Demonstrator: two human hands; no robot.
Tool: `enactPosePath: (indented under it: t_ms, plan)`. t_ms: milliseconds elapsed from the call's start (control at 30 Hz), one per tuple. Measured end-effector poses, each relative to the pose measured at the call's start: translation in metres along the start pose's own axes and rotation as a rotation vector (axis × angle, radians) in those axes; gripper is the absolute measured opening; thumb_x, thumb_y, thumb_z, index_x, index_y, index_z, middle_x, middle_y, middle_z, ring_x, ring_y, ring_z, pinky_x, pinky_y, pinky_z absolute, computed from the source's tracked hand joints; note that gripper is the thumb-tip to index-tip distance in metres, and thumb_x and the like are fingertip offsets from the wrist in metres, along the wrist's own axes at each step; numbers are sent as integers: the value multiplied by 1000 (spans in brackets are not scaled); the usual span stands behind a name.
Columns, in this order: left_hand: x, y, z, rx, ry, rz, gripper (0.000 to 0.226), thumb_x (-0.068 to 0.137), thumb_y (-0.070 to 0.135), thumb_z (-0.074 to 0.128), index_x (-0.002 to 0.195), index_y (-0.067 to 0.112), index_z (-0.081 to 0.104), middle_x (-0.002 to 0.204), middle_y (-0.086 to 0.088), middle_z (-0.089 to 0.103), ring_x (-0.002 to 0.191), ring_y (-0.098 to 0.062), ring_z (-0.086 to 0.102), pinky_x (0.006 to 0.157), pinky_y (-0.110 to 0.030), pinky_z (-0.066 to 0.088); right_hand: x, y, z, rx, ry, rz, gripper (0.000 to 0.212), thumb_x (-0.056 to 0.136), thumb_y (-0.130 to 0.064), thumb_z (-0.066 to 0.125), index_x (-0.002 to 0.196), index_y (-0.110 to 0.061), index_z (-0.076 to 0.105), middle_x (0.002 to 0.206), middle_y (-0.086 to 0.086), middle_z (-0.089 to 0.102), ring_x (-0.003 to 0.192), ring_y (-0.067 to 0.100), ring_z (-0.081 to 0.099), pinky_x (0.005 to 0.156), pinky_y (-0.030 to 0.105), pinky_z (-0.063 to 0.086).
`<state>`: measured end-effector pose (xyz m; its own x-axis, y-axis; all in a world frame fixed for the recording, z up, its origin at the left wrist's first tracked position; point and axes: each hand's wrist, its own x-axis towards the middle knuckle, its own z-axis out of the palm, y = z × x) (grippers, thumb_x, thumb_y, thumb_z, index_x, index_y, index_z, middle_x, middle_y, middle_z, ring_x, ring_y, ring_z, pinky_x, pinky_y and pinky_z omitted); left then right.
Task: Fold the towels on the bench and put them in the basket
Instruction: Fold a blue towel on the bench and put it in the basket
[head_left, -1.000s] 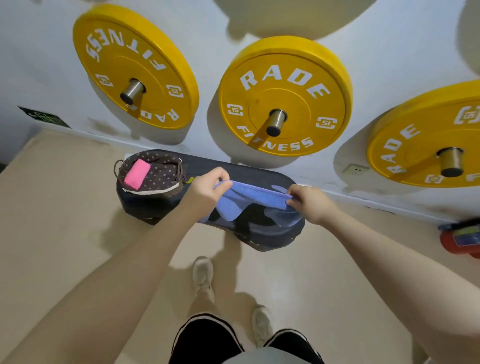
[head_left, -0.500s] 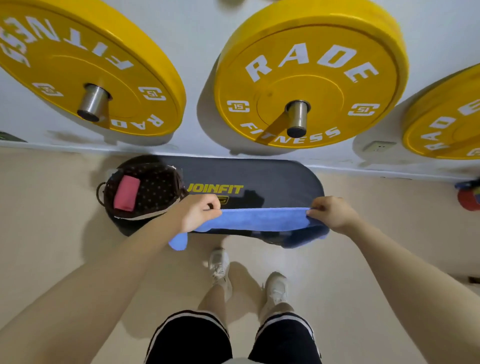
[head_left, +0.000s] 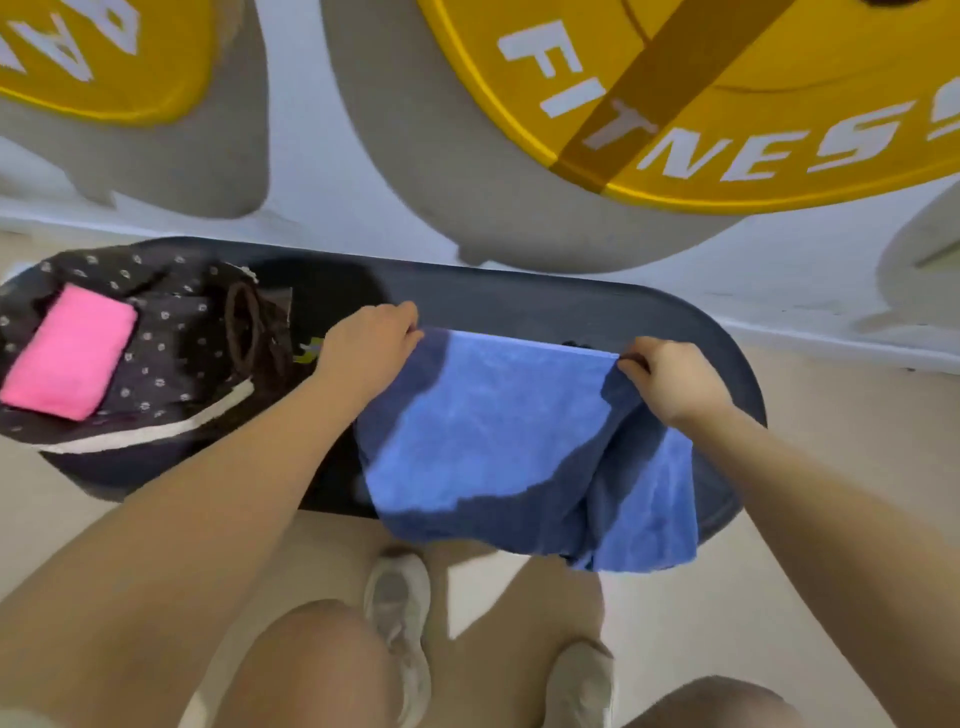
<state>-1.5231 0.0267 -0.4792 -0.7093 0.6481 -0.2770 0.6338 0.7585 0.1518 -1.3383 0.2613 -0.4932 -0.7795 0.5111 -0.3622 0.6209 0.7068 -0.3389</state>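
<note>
Towel work first: the blue towel (head_left: 498, 441) lies spread over the near half of the dark bench (head_left: 675, 322), its front edge and right corner drooping off the bench's near side above the person's shoes (head_left: 400, 618). The right part is bunched into a loose fold, so it is not flat yet. It looks like soft, light terry that will sag wherever it is unsupported and grip itself a little, so it should be held at the corners and edges, kept taut, then creased against the bench pad.

Left hand (head_left: 369, 348) pinches the far left corner of the towel, fingers curled down over the edge. Right hand (head_left: 670, 379) pinches the far right corner, thumb and fingers closed on the cloth; the frame is motion-blurred, so exactly how much cloth each pinch holds is unclear.

Further left on the same bench sits the dark dotted basket (head_left: 171, 364), with a folded pink towel (head_left: 67, 351) already lying inside it. Behind, yellow weight plates (head_left: 727, 130) hang on the white wall
</note>
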Motion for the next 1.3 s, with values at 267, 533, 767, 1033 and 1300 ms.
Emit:
enactPosePath:
  t_ms: [267,533,767,1033,1300]
  plan:
    - [66,-20,68,-158,310,-47,35,91,15,51,125,7,51,120,-17,55,112,-36,48,87,-43,40,87,-1,49,-108,255,26,25,94,-18,42,108,-5,57,109,20,59,100,39,52,75,40,42]
    - [-20,-80,108,-411,369,-299,29,92,11,49,120,3,51,122,-16,50,114,-31,47,95,-41,41,91,-137,120,1,197,-523,23,92,-13,46,110,-8,60,117,13,55,105,36,49,88,42,42]
    - [-55,-85,141,-385,156,-468,32,88,39,56,108,15,58,120,-6,43,114,-25,40,93,-34,36,95,-213,165,-322,142,-689,35,96,-30,41,124,-11,48,135,12,45,124,32,38,98,40,30]
    - [-60,-75,142,-992,151,-263,29,84,28,55,75,3,44,79,-5,46,76,-17,42,71,-36,35,127,-214,144,-114,-15,-327,10,82,-22,58,76,-14,55,88,11,61,93,29,55,76,30,39]
    - [-87,-109,112,-1384,215,-271,21,82,16,63,70,21,46,70,-12,44,66,-21,37,58,-29,28,138,-221,123,433,-151,-331,35,78,8,37,60,-20,48,58,2,49,47,8,47,50,21,40]
